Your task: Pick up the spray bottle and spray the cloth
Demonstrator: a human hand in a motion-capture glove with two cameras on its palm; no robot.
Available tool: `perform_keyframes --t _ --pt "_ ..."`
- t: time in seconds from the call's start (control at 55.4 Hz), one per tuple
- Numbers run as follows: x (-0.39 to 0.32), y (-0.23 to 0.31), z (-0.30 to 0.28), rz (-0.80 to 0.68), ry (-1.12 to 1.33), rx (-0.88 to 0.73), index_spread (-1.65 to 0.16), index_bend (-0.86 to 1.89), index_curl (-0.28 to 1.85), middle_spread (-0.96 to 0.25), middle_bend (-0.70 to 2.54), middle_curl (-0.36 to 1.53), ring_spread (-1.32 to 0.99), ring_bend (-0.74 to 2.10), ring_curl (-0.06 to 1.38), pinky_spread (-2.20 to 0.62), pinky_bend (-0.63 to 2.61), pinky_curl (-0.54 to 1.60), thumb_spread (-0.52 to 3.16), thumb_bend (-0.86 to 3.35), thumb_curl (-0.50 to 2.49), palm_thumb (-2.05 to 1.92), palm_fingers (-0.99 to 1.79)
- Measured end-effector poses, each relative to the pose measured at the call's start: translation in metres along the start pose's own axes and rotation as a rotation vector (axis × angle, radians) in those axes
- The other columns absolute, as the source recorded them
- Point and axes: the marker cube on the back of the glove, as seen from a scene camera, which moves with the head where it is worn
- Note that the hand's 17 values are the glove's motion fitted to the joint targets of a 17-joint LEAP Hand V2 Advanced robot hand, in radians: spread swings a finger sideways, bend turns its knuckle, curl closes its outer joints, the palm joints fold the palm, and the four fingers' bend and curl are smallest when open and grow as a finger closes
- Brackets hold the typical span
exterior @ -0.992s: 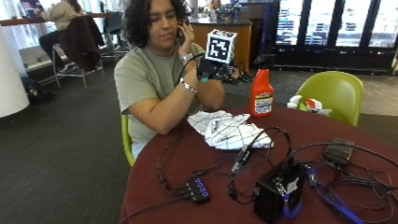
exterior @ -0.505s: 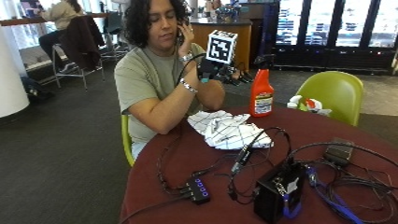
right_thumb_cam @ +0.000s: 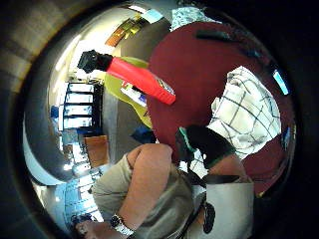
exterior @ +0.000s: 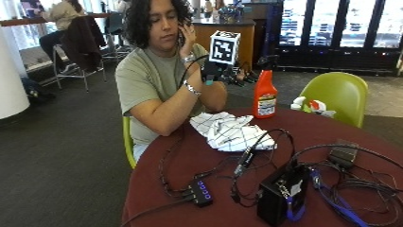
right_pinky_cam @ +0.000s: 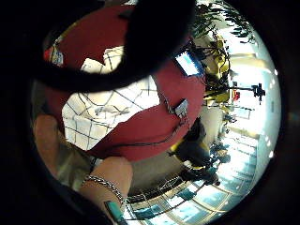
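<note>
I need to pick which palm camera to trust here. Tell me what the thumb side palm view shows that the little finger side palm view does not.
Only the thumb side view shows the red spray bottle standing on the table, untouched, and a green chair behind it. Only the little finger side view shows a bracelet on a wrist. Both show the checked cloth lying on the red table.

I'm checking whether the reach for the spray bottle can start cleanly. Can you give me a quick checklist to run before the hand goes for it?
1. Spray bottle upright on the table: ok.
2. Gloved right hand free, holding nothing: ok; raised above the table beside the bottle.
3. Gap between hand and bottle free of other things: ok.
4. Cloth on the table, ready to be sprayed: ok, crumpled but uncovered.
5. Cables away from the bottle: ok, though one crosses the cloth's edge.
6. Which way the nozzle faces: cannot tell.
</note>
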Motion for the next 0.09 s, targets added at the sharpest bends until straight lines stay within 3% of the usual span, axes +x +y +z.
perform_keyframes --t 0.09 --pt "0.0003 -0.0002 -0.0007 -0.029 -0.028 -0.004 -0.42 0.19 0.34 0.06 0.16 0.23 0.02 0.19 0.25 0.23 0.36 0.35 1.09 -0.02 0.36 0.65 0.17"
